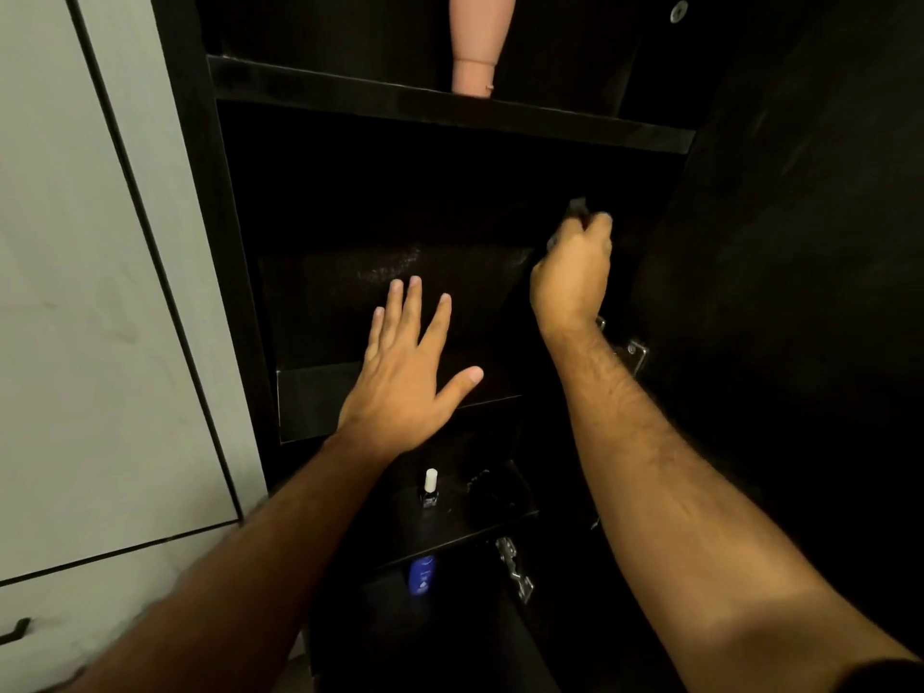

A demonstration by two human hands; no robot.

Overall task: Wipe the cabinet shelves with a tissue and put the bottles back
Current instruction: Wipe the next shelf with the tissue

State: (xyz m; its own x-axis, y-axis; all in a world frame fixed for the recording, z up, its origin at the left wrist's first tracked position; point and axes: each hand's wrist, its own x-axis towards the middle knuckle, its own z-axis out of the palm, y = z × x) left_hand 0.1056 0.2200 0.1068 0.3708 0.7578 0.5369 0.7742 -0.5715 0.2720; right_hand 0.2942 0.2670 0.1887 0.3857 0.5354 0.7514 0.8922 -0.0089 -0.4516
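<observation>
Dark shelves (450, 115), bottles (430, 488) on them

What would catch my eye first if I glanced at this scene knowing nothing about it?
Two bare arms reaching into a dark cabinet: the left hand spread flat over the middle shelf, the right hand curled round something small and dark at the shelf's back right corner. Next, the pale pink bottle on the shelf above, then the white-capped little bottle and blue bottle on the shelves below.
</observation>
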